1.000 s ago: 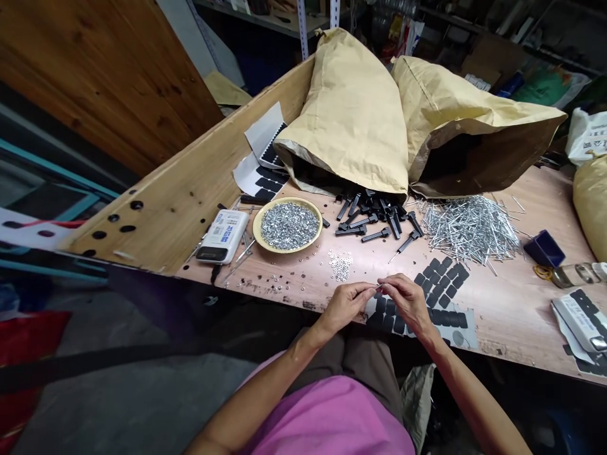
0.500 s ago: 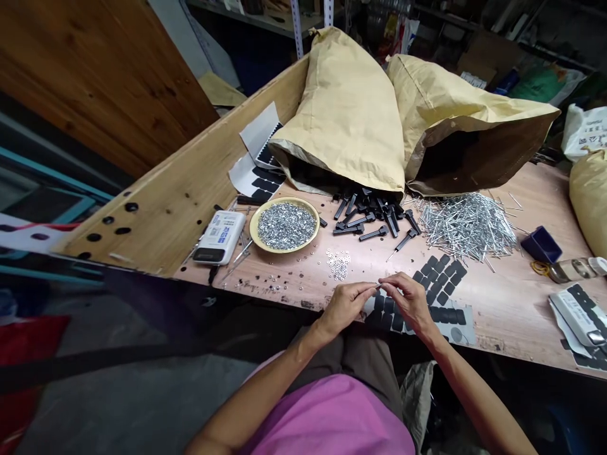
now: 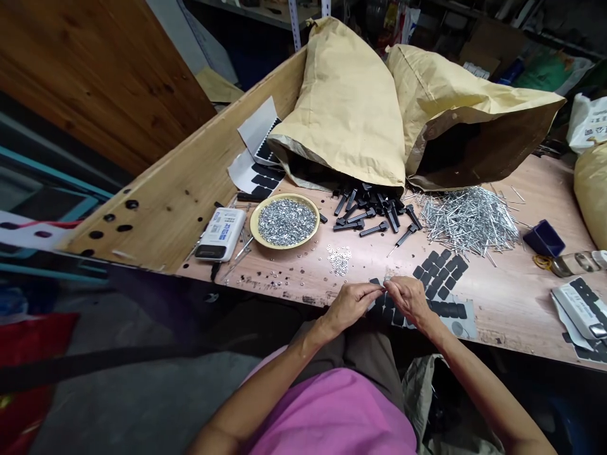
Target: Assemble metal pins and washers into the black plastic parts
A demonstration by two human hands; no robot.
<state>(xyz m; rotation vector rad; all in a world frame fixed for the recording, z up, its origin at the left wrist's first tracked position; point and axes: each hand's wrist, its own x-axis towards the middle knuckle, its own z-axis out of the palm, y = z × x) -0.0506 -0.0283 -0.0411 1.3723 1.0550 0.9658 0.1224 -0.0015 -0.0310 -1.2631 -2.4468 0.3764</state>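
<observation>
My left hand (image 3: 353, 303) and my right hand (image 3: 410, 298) meet fingertip to fingertip at the table's near edge, both pinched on a small part too tiny to name. They hover over a white sheet of black pads (image 3: 443, 297). Just beyond the hands lies a small heap of washers (image 3: 339, 259). A yellow dish of small silver nuts (image 3: 286, 221) sits to the left. Black plastic handles (image 3: 370, 212) spill from a tan sack (image 3: 351, 107), and a pile of thin metal pins (image 3: 469, 221) lies to the right.
A second open tan sack (image 3: 469, 120) lies at the back right. A white calculator-like device (image 3: 222, 234) rests left of the dish. A blue tray (image 3: 543, 238), a clear bottle (image 3: 576, 262) and more pad sheets (image 3: 583, 316) sit at the right. A raised wooden board (image 3: 190, 183) borders the left.
Both hands have stayed pinched together, shifting slightly toward the pad sheet. The view has tilted a little.
</observation>
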